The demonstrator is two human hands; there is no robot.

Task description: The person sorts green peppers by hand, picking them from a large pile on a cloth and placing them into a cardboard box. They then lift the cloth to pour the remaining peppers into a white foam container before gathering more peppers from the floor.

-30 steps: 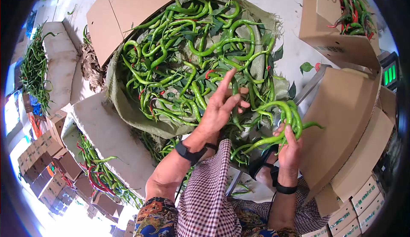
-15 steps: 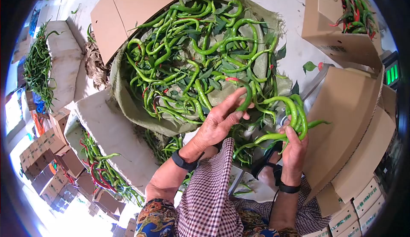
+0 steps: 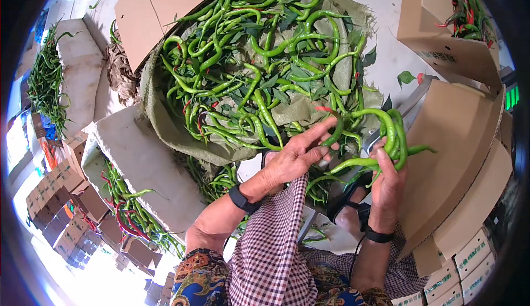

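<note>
My left hand (image 3: 295, 156) is closed on one curved green chili pepper (image 3: 337, 128) whose tip is red. A small bunch of long green chili peppers (image 3: 391, 132) is gripped in my right hand (image 3: 388, 178), their curled ends sticking out above and to both sides of the fingers. In front of both hands, a heap of green chili peppers (image 3: 259, 77) mixed with leaves lies in an open woven sack (image 3: 157, 126). More green peppers lie on the floor below the sack, partly hidden by my hands and the checked cloth (image 3: 273, 240).
An open cardboard box (image 3: 441, 168) stands close on the right. Behind it, another box (image 3: 425, 35) holds red and green peppers. White padded containers (image 3: 146, 165) with peppers stand on the left, and stacked cartons (image 3: 52, 198) beyond. A green-lit display (image 3: 512, 97) shows at far right.
Both hands have shifted slightly to the right with their peppers, and the camera view has moved a little. Each hand keeps its hold.
</note>
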